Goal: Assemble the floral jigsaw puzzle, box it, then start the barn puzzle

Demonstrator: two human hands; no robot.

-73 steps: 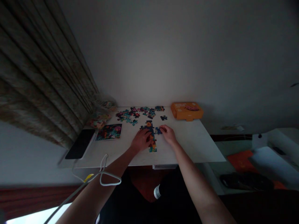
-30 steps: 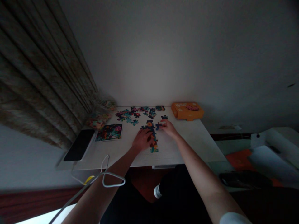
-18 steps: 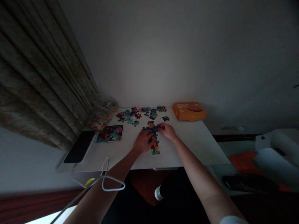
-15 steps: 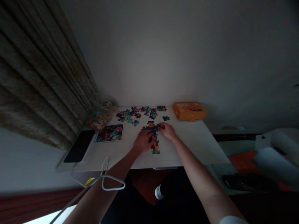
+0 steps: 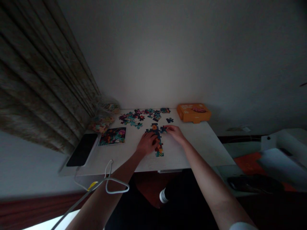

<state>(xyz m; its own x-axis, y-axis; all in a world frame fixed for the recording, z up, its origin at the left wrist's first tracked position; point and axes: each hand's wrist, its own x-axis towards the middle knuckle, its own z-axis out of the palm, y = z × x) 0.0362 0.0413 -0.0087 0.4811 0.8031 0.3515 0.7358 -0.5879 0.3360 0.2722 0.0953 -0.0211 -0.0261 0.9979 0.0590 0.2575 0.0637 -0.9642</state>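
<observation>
A joined strip of jigsaw puzzle [image 5: 160, 150], dark blue at its far end and orange and teal at its near end, lies on the white table. My left hand [image 5: 146, 143] rests on the strip's left side, fingers stretched out over it and hiding part of its middle. Just right of the strip's upper part, my right hand [image 5: 175, 132] pinches a dark blue puzzle piece [image 5: 163, 129] at its right edge. Loose puzzle pieces [image 5: 130, 118] are spread behind my hands, and a single dark piece [image 5: 169, 120] lies apart from them.
A colourful picture card [image 5: 112, 136] and a dark-screened tablet [image 5: 82, 150] lie at the left, near a clear bag [image 5: 102, 123]. An orange box [image 5: 193, 113] stands at the back right. A white cable [image 5: 117, 185] loops before my left forearm.
My right hand has shifted slightly right, and more of the dark blue piece shows between it and the strip. My left hand stays on the strip.
</observation>
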